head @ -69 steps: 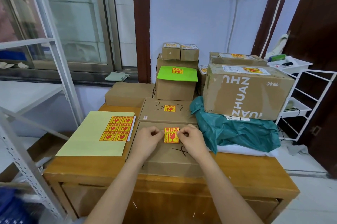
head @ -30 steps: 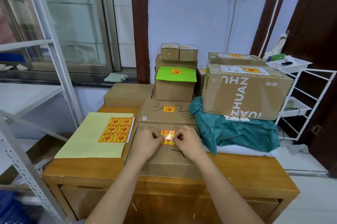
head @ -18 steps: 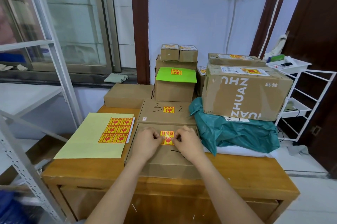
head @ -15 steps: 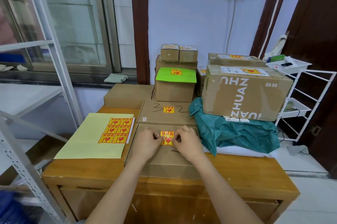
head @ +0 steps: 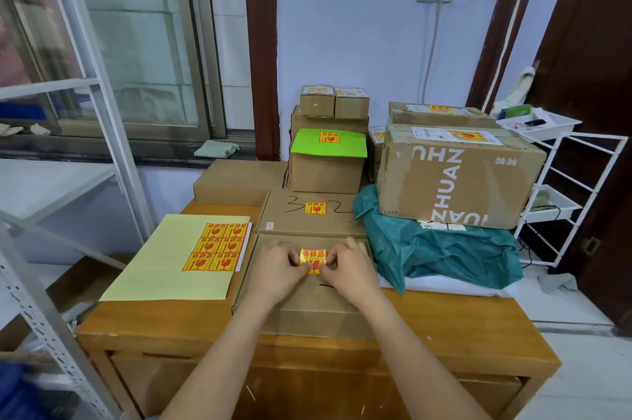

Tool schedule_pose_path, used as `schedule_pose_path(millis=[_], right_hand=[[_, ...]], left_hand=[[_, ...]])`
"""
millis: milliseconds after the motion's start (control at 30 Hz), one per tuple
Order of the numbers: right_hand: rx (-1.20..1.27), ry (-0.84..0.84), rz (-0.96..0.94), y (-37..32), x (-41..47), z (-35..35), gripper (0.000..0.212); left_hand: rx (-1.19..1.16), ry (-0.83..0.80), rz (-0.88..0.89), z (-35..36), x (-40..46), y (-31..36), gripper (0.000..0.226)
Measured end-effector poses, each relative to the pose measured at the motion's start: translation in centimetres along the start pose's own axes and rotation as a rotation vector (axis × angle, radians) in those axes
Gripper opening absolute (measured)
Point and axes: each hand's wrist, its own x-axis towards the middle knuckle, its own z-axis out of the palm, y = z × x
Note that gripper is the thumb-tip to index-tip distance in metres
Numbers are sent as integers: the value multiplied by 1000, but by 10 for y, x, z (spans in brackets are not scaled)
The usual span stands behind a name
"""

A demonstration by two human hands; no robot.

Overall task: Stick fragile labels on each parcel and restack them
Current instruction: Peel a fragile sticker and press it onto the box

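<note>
Fragile label point(head: 313, 259) flat on top of nearest flat parcel point(head: 304, 303), pressed at its left edge by curled fingertips of left hand point(head: 273, 271), at its right edge by those of right hand point(head: 352, 269); sticker sheet point(head: 178, 259) left of that parcel, labelled parcel point(head: 307, 214) just behind it

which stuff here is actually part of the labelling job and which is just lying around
Part of the job:
- fragile label, pressed down by the left hand and right hand
- flat parcel under it
- label sheet on the yellow backing
- labelled parcel marked 32
- big printed carton

Lying about:
- teal bag
- white wire rack
- folded cloth on the sill
</note>
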Motion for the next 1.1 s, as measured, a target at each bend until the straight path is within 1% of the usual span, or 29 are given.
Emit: schedule_pose_path(millis=[133, 300, 400, 500, 600, 667, 733, 800, 900, 1000, 1100], right_hand=[[-6, -17, 1, 0, 0, 0, 18], [-30, -33, -2, -1, 0, 0, 22], [-27, -34, -10, -1, 0, 1, 19], [26, 9, -1, 0, 0, 1, 12], [112, 62, 45, 1, 0, -1, 16], [131, 76, 23, 3, 0, 0, 15], [126, 78, -40, 4, -2, 1, 13], [113, 42, -93, 3, -4, 0, 20], [58, -54, -138, 2, -5, -3, 31], [50, -86, -116, 2, -3, -4, 34], [58, -42, -51, 2, -2, -2, 33]], left_hand=[[9, -4, 12, 0, 1, 1, 34], [3, 5, 8, -1, 0, 0, 29], [2, 5, 6, 1, 0, -1, 22], [-16, 31, -19, 0, 1, -1, 8], [-64, 62, -50, 0, 2, -3, 4], [-72, 64, -53, 1, 2, -3, 3], [-82, 57, -56, 1, 3, -3, 5], [-87, 42, -62, 2, 2, -2, 11], [-73, 40, -81, 3, 2, -1, 26], [-14, 55, -95, 4, 3, 1, 36], [24, 91, -102, 5, 4, 3, 34]])
